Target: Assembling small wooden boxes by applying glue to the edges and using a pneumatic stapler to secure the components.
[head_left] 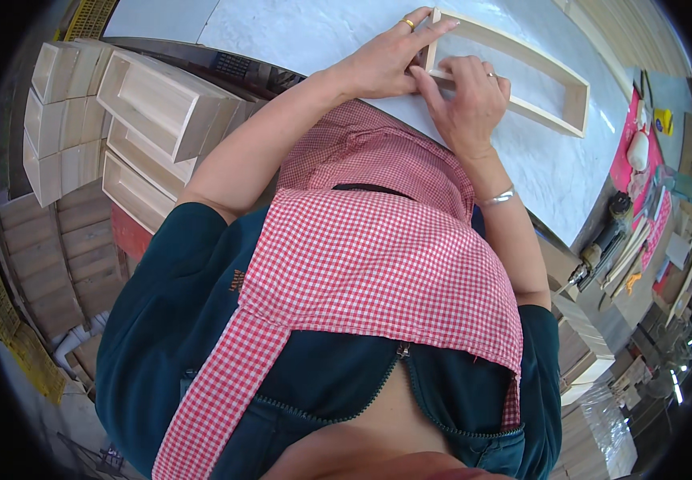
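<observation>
A long, shallow, open wooden frame [538, 62] of pale wood lies on the white tabletop [298, 32]. My left hand [390, 58] grips its near end, fingers wrapped over the corner, a gold ring on one finger. My right hand [470, 100] presses on the same end from the near side, fingers bent over the lower rail, with a ring and a silver bracelet on that arm. A red-and-white checked apron [378, 256] over a dark teal top fills the middle of the view.
Stacked pale wooden boxes [130, 120] stand at the left beside the table. At the right edge lie a pink sheet [626, 152], a white bottle [638, 149], a yellow item [663, 122], a power tool [602, 248] and wooden strips. More boards lie at lower right.
</observation>
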`<state>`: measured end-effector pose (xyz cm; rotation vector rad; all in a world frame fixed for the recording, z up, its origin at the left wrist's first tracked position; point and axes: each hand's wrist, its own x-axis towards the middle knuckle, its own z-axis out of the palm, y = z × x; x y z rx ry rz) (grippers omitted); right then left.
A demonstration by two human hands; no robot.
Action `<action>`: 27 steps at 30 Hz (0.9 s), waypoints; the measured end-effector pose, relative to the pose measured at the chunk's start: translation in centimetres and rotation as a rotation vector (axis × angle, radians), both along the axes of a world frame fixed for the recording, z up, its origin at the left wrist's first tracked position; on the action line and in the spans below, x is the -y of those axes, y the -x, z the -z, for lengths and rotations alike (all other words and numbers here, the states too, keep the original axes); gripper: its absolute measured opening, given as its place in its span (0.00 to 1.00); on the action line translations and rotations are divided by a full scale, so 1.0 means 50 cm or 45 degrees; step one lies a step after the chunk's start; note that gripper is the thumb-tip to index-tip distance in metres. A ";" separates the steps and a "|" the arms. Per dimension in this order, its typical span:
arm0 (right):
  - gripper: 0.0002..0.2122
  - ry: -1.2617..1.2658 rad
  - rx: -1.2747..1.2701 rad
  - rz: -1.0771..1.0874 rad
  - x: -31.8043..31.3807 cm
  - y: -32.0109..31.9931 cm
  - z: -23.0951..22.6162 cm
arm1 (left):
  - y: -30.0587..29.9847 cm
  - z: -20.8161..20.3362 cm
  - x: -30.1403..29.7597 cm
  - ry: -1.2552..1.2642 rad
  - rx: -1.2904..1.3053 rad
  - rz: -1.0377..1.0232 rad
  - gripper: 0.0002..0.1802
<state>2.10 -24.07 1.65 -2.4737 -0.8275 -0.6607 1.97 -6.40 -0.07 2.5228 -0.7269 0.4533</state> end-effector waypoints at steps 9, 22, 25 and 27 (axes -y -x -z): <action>0.15 -0.052 -0.041 -0.278 0.044 0.020 -0.011 | -0.012 0.002 0.000 0.112 -0.153 0.117 0.53; 0.19 0.454 -0.131 1.451 0.766 0.100 -0.013 | 0.037 -0.131 0.026 0.593 -0.895 -0.148 0.49; 0.20 0.464 -0.507 1.605 0.862 0.107 0.013 | 0.043 -0.160 0.034 0.590 -1.002 -0.198 0.48; 0.19 0.368 -0.494 1.549 0.838 0.080 -0.019 | 0.043 -0.163 0.035 0.600 -0.985 -0.207 0.48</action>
